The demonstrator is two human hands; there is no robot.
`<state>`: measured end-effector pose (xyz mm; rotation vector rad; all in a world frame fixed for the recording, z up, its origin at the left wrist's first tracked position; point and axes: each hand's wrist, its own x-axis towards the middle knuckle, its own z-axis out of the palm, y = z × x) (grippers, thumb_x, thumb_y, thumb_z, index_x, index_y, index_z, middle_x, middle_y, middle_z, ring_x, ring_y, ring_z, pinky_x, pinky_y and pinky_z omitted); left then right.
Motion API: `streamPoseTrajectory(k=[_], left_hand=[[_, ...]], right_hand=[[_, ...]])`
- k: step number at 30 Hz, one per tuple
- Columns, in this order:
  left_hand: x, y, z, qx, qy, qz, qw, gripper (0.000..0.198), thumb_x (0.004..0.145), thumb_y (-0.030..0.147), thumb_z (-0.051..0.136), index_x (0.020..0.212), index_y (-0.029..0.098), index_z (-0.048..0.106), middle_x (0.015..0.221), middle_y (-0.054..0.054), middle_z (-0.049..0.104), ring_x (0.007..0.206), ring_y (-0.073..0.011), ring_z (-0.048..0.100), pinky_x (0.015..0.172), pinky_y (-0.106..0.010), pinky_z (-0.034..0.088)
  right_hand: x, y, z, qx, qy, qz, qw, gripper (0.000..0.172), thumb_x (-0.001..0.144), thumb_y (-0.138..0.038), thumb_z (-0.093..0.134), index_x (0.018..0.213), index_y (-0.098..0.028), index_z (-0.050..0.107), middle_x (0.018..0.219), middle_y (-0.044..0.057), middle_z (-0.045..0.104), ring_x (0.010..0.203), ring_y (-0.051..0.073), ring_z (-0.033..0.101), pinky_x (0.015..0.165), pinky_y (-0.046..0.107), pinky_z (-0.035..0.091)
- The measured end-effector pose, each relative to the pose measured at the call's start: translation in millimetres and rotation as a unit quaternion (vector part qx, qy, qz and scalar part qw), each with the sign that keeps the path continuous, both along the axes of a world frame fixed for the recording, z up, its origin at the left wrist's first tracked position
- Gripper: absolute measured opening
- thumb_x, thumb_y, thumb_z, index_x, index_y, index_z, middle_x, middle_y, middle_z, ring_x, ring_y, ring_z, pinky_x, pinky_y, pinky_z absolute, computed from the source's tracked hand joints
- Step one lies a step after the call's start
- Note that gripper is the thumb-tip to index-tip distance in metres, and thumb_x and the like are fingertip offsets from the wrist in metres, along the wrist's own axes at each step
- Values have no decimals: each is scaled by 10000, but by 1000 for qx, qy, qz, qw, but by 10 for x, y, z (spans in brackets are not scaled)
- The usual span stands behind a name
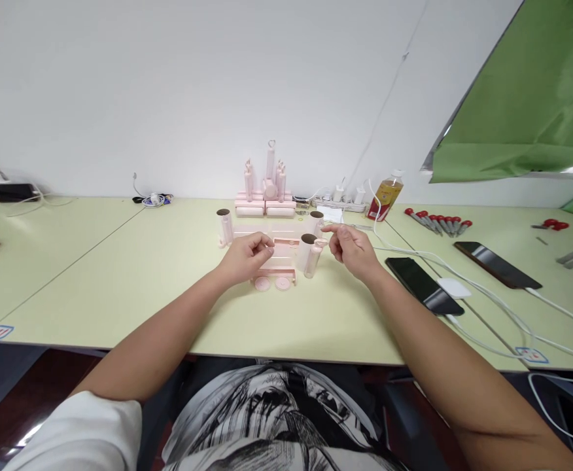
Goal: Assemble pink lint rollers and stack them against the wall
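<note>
My left hand [244,259] is curled closed, thumb against the bent index finger, over the left side of a pink open-fronted stand [284,272]; anything within its fingers is hidden. Two round pink discs [282,283] lie before the stand. My right hand [352,250] holds nothing visible, its index finger stretched left and the others bent. Near that hand stand a clear slim tube with a pink ringed cap [312,261], a pale pink cardboard tube [307,248] and another such tube [316,220] further back. A third cardboard tube [223,222] is upright behind my left hand, with another slim tube beside it.
Against the wall stands a stack of pink cylinders and boxes [267,196]. Right of it are a power strip [338,203] and a juice bottle [385,195]. Two phones with cables, including a black phone [424,286], and several red-capped markers [438,221] lie to the right.
</note>
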<state>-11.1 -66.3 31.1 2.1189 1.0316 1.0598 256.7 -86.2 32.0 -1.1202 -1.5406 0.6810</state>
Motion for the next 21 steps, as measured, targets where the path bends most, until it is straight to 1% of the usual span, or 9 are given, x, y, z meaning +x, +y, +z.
streamPoseTrajectory(k=[3, 6, 8, 14, 17, 19, 21], left_hand=[[-26, 10, 18, 2, 6, 5, 1000, 155, 832, 317, 566, 830, 175, 629, 620, 45, 519, 554, -86, 419, 536, -218, 347], [-32, 15, 28, 2, 8, 5, 1000, 160, 832, 319, 563, 826, 173, 628, 628, 39, 536, 553, -86, 422, 531, -218, 349], [-33, 18, 27, 5, 10, 3, 1000, 161, 830, 320, 562, 825, 173, 628, 631, 38, 544, 555, -86, 428, 534, -217, 353], [-44, 16, 39, 5, 8, 7, 1000, 167, 827, 328, 564, 816, 175, 632, 630, 36, 551, 554, -89, 438, 533, -218, 357], [-52, 19, 48, 3, 10, 11, 1000, 173, 830, 330, 560, 816, 172, 630, 629, 35, 551, 552, -89, 436, 531, -218, 355], [-62, 27, 52, 4, 17, 12, 1000, 177, 835, 331, 557, 825, 171, 634, 631, 34, 554, 554, -90, 441, 533, -219, 353], [-76, 32, 58, 6, 37, 0, 999, 182, 843, 328, 550, 835, 174, 646, 643, 29, 570, 562, -96, 457, 539, -222, 355]], right_hand=[[20, 46, -40, -30, -12, 43, 999, 679, 835, -779, 403, 943, -167, 674, 531, -34, 471, 432, 107, 406, 428, 252, 318], [47, 96, -84, -43, -21, 47, 998, 717, 822, -806, 381, 887, -157, 679, 555, -17, 506, 429, 102, 428, 425, 251, 322], [75, 126, -107, -42, -25, 34, 998, 716, 812, -814, 388, 869, -158, 670, 579, -7, 536, 423, 100, 440, 421, 250, 329], [138, 156, -111, -29, -55, -37, 997, 692, 807, -820, 376, 805, -176, 630, 612, 9, 568, 440, 111, 463, 423, 253, 356], [148, 143, -91, -29, -115, -55, 991, 647, 843, -770, 378, 732, -182, 624, 595, 12, 570, 459, 119, 467, 453, 262, 360], [153, 133, -75, -27, -171, -73, 982, 578, 851, -707, 441, 647, -187, 592, 546, 2, 544, 469, 125, 466, 477, 267, 352], [157, 123, -56, -26, -208, -95, 973, 498, 841, -630, 517, 611, -192, 574, 500, -13, 510, 475, 131, 464, 492, 270, 341]])
